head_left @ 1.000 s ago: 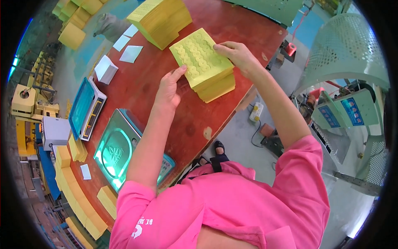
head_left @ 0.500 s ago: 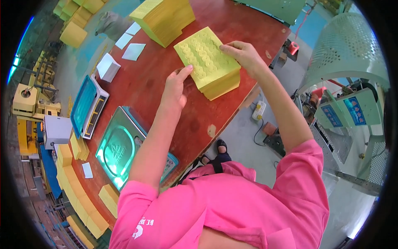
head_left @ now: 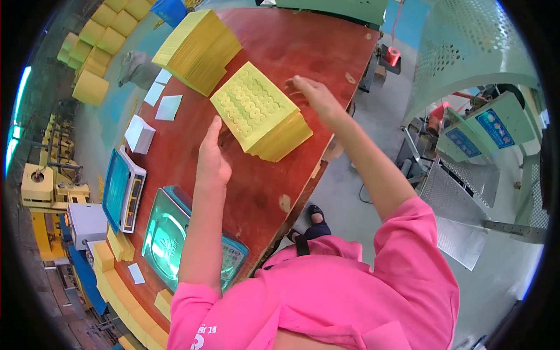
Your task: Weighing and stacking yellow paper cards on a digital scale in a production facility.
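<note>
A thick stack of yellow paper (head_left: pixel 262 111) sits on the red table, its top sheet punched with rows of round scalloped shapes. My left hand (head_left: pixel 213 156) is beside the stack's left side, thumb pointing up; its fingers are partly hidden behind the palm, and it seems to hold nothing. Off the stack's right side, my right hand (head_left: pixel 315 96) hangs in the air with its fingers stretched out and nothing in them. Just beyond stands a taller stack of yellow paper (head_left: pixel 198 52).
On the red table (head_left: pixel 280 41) to the left lie a shiny metal-topped scale (head_left: pixel 166 233), a teal-tray scale (head_left: pixel 119 186), a white paper block (head_left: pixel 140 135) and loose white sheets (head_left: pixel 168 107). A perforated green machine guard (head_left: pixel 466 64) stands at the right beyond the table edge.
Both hands have come off the punched stack: the left thumb has left its left edge, and the right fingers have left its right edge. The view has shifted slightly.
</note>
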### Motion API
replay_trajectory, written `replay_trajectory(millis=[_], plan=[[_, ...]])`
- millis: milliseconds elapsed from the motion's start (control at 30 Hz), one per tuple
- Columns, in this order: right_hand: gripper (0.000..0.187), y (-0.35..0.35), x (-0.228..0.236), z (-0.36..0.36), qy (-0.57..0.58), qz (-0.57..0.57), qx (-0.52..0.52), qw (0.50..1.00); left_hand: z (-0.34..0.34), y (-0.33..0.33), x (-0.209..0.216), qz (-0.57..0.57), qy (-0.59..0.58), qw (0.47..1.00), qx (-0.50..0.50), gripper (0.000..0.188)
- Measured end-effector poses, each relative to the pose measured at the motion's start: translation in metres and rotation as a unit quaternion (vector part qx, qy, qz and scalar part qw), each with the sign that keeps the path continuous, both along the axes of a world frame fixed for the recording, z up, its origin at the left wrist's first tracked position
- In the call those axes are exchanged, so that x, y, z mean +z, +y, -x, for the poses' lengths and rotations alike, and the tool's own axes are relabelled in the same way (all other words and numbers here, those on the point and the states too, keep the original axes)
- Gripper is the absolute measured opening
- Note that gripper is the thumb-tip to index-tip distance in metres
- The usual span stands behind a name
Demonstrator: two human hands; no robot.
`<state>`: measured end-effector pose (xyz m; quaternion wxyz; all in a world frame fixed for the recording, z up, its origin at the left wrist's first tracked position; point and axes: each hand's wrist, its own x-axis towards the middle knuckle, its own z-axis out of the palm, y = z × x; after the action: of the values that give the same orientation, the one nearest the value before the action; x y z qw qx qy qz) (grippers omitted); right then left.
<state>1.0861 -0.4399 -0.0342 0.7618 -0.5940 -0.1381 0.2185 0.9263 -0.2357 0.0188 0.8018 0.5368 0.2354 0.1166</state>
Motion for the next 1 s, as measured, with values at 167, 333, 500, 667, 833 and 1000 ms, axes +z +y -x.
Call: replay_trajectory(millis=[167, 333, 500, 667, 833, 1000], plan=[[0.038, 0.009, -0.020, 0.041, -0.085, 0.060, -0.037, 0.994, -0.013, -0.019, 0.016, 0.102, 0.073, 0.991, -0.053, 0.050], [0.039, -0.023, -0.012, 0.126, -0.153, 0.046, -0.127, 0.979, 0.001, 0.002, 0.018, 0.068, 0.124, 0.983, -0.121, 0.049], [0.027, -0.066, -0.068, 0.187, 0.230, -0.110, -0.192, 0.948, 0.007, -0.015, 0.030, 0.015, 0.199, 0.950, -0.239, 0.047], [0.026, -0.068, -0.076, 0.185, 0.374, -0.200, -0.123, 0.897, 0.004, -0.026, 0.022, 0.007, 0.208, 0.934, -0.289, 0.046], [0.047, -0.094, -0.076, 0.191, 0.297, -0.028, -0.051, 0.953, 0.027, -0.035, 0.015, 0.040, 0.196, 0.936, -0.290, 0.047], [0.053, -0.106, -0.003, 0.200, 0.291, -0.010, 0.024, 0.956, 0.100, -0.009, 0.001, 0.177, 0.177, 0.953, -0.170, 0.051]])
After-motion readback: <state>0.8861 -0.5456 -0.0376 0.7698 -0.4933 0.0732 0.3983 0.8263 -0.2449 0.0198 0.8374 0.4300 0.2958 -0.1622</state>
